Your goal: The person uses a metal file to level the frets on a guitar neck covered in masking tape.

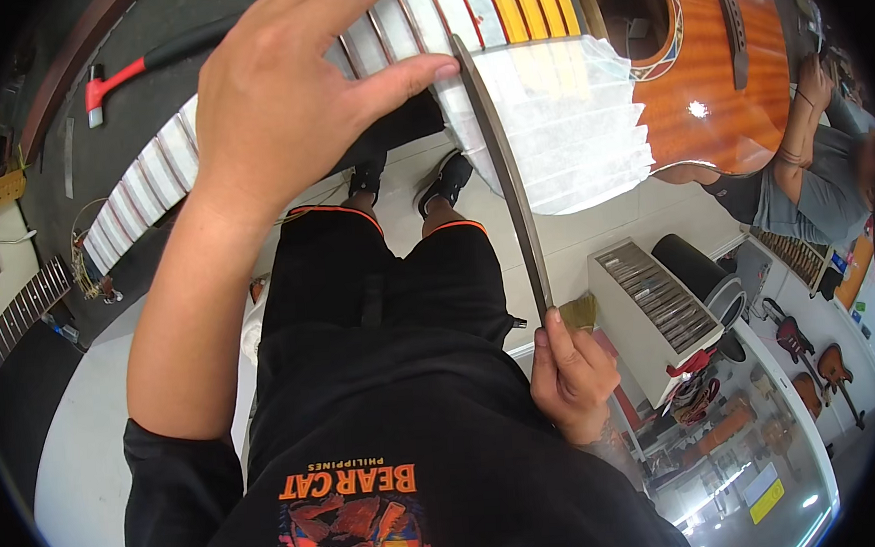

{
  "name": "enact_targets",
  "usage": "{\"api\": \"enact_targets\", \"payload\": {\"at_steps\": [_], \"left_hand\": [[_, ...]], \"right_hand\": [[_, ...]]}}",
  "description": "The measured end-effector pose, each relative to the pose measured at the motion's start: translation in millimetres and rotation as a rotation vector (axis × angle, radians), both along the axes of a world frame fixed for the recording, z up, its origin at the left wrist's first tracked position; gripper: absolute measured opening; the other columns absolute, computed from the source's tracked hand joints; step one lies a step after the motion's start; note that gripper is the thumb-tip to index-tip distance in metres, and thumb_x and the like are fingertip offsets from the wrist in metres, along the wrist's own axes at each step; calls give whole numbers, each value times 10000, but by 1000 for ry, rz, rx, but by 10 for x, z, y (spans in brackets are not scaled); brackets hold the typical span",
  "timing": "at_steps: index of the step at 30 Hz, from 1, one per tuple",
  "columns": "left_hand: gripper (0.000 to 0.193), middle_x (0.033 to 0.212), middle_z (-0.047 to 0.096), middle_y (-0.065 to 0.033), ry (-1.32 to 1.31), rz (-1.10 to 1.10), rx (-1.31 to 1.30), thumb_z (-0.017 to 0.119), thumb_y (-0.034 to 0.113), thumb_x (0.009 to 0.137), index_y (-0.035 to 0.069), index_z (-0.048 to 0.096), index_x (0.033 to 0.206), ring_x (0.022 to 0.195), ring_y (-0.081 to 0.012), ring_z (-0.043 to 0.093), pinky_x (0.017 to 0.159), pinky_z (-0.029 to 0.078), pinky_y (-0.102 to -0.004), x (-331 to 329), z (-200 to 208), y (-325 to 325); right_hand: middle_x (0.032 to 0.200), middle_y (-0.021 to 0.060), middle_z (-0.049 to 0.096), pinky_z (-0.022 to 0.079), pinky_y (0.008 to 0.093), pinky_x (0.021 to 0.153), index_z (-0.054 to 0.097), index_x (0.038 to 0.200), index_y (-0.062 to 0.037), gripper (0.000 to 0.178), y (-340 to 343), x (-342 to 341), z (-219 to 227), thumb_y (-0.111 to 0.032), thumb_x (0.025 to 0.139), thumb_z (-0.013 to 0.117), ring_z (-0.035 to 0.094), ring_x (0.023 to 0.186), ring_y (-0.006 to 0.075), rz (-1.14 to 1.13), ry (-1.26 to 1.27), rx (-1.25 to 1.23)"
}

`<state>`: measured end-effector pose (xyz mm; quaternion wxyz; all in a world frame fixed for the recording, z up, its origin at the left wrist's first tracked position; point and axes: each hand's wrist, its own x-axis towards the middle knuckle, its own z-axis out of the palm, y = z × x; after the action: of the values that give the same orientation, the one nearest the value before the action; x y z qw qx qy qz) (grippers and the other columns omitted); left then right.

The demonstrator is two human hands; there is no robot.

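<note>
Beyond orange lettering (353,482)—file (511,174) in right hand (576,377)

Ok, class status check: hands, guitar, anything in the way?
Right hand gripping file by near end. Left hand over neck. Guitar partly under white covering. Possibly in the way: left thumb, beside file's tip.
</note>
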<state>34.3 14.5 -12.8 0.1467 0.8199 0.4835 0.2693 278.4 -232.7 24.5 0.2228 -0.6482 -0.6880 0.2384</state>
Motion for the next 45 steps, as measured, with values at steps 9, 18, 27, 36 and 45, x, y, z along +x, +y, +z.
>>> {"api": "enact_targets", "payload": {"at_steps": [9,18,27,36,45], "left_hand": [[584,1101,752,-103,-11,-2,48,915,348,724,111,746,1230,983,-259,723,849,561,-343,41,35,-17],[574,1093,751,-95,-32,14,40,922,325,706,104,753,1208,976,-253,717,849,561,-339,17,52,-14],[585,1091,750,-91,-50,4,28,924,332,695,103,753,1205,965,-247,710,842,562,-338,49,49,-5],[575,1086,751,-90,-40,17,45,923,324,699,101,754,1201,964,-251,713,836,563,-340,19,43,-4],[577,1089,750,-88,-55,5,23,925,309,696,97,752,1204,962,-255,711,839,562,-341,71,47,-3]], "right_hand": [[743,62,606,489,342,520,668,1338,-41,543,329,-210,48,76,816,767,593,566,212,-1,-71,-7],[729,69,562,479,375,501,659,1343,-35,538,745,-346,2,68,827,768,572,557,230,37,-85,17],[749,105,640,493,331,534,683,1292,-8,480,287,-247,-70,112,831,740,603,576,233,6,-125,31],[695,83,585,472,331,540,678,1313,-22,486,902,-418,13,78,843,755,562,553,232,33,-151,-1],[716,90,594,463,341,520,670,1313,-13,495,416,-266,-35,99,836,740,566,552,225,25,-135,31]]}}
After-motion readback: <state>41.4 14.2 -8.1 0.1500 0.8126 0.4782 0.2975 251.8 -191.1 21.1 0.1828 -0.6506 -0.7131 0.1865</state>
